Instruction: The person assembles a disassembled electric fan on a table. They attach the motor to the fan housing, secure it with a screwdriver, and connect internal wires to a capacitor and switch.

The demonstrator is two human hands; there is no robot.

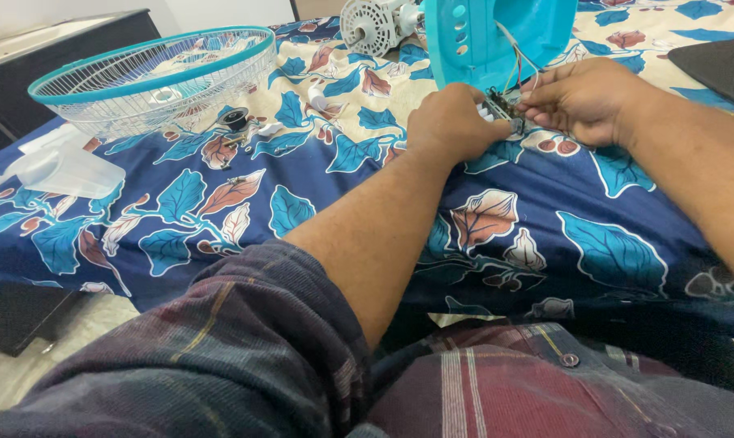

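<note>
both hands meet over a small switch block (503,107), dark with metal contacts, held just above the leaf-print bedsheet (318,203). left hand (448,123): fingers curled and pressed together around the near end of the block. right hand (582,99): fingertips pinching its far end, where the thin coloured wires (519,61) come in. the wires run up from the fingers into the turquoise fan housing (497,36), just beyond the fingers.

judgement: block is light, rigid, small, easy to fumble; the contacts and wire joints look fragile, so hold the plastic body by its edges, not the wires. the wires are soft and short and would tether it to the housing.

left of the fingers, well apart: fan guard (152,69), white and turquoise. beyond them, beside the housing: white motor (371,24).
</note>
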